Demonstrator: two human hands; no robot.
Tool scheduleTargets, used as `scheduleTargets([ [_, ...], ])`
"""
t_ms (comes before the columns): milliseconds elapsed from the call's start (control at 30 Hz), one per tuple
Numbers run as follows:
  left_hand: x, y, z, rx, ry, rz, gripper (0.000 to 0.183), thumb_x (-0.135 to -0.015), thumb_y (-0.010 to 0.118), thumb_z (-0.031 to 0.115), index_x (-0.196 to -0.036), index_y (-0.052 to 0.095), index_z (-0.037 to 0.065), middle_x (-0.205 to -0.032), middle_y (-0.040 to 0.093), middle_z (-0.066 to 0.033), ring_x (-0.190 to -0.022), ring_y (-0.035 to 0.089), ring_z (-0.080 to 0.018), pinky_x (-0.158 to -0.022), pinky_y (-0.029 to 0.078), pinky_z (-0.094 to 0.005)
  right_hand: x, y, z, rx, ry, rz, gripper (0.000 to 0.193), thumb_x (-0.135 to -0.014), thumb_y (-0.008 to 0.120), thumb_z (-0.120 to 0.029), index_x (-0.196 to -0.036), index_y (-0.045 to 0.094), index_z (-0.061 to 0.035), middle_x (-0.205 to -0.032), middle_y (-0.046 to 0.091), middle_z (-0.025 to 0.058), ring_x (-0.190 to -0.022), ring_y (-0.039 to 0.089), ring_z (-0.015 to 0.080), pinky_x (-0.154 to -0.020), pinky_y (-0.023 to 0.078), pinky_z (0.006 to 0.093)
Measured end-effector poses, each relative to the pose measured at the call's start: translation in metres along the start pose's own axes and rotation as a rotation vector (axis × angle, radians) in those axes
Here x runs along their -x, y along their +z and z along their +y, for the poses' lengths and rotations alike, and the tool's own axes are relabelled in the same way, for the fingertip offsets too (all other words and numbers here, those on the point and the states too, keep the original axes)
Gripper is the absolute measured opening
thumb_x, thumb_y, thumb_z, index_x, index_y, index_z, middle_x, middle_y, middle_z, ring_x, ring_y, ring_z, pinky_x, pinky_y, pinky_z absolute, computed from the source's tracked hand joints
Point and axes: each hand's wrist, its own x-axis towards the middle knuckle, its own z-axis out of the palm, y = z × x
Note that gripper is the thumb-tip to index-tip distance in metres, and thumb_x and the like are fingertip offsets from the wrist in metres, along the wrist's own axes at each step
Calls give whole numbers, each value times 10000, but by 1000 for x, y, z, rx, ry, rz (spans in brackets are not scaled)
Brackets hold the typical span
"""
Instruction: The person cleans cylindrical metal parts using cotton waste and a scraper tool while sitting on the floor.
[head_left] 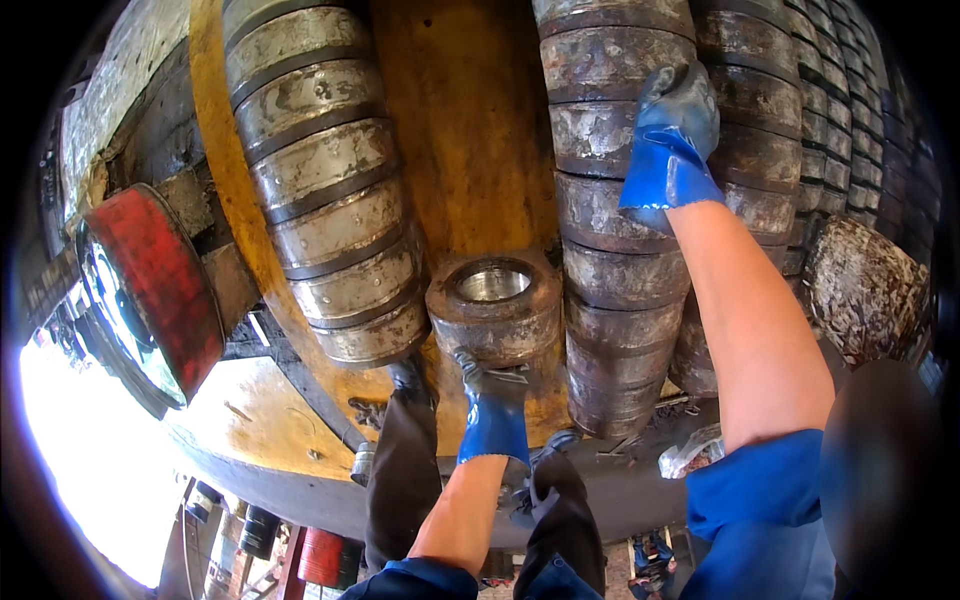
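A thick steel ring (545,300) with a bright round bore sits alone between two rows of similar rings. At its near lower side is my left hand (490,385), in a grey and blue glove, with fingers bent against the ring's edge. My right hand (678,110), gloved alike, reaches farther away, over the right row of worn metal rings (612,130). Its fingers are curled; what they hold, if anything, is hidden. Left of the single ring runs another row of rings (330,160), scuffed and silvery.
A yellow board (460,120) lies under the rings, and a yellow curved edge (222,130) borders the left row. A red drum (160,290) lies at left. Farther right are more ring rows (755,110) and a rough, crusted cylinder (865,290). Clear plastic (692,450) lies near my right sleeve.
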Motion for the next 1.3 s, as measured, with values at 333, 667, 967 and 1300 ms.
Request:
scheduleTargets([
  [333, 18, -3, 0, -78, 25, 142, 690, -973, 573, 542, -1502, 394, 138, -1519, 446, -88, -1370, 440, -315, -1165, 352, -510, -14, 11, 8, -8, 28, 6, 662, -954, 477, -496, -1414, 489, -19, -1429, 507, 252, -1303, 511, 423, -1097, 414, 522],
  [667, 69, 127, 109, -871, 501, -154, 648, -972, 553, 580, -1422, 483, 118, -1394, 575, -135, -1267, 544, -294, -1043, 466, -429, -5, -11, -1, 19, -12, -3, 589, -980, 495, -398, -1422, 480, -11, -1396, 528, 251, -1256, 540, 418, -1048, 449, 504],
  [967, 0, 532, 35, -497, 300, -585, 767, -960, 508, 626, -1525, 353, 131, -1464, 530, -75, -1340, 511, -275, -1107, 396, -496, -15, -14, -10, -71, -114, 138, 518, -969, 519, -301, -1351, 538, 49, -1312, 569, 291, -1172, 583, 447, -996, 479, 506],
  [1300, -37, 610, 18, -361, 304, -625, 632, -980, 524, 555, -1456, 454, 146, -1445, 550, -69, -1330, 520, -289, -1087, 417, -521, -15, -19, -9, -3, -46, 15, 545, -939, 553, -291, -1389, 503, 12, -1369, 529, 263, -1252, 525, 420, -1044, 435, 503],
])
